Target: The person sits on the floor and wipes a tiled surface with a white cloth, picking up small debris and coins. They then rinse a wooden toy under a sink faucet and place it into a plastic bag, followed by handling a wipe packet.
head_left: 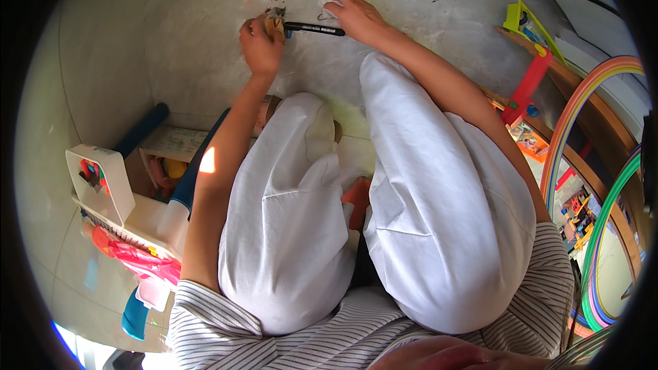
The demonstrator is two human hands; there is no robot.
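The fingers of my left hand (260, 49) close around a small tan object (274, 24) with a ridged side; what it is I cannot tell. Dark and greyish debris (278, 11) lies on the tiled floor (205, 36) just beyond those fingertips. My right hand (357, 14) pinches a crumpled white tissue or cloth (327, 1) against the floor. Between the two hands is a black marker pen (314, 29), its left end beside the tan object and its right end near my right wrist. A bit of blue shows under the pen's left end.
On the left stands a white and blue plastic toy unit (100, 180) with coloured pieces. To the right are multicoloured hoops (558, 128), a red plastic bar (532, 79), a yellow-green tray (532, 25) and an orange bin (534, 146). My bent knees (303, 164) flank the near floor.
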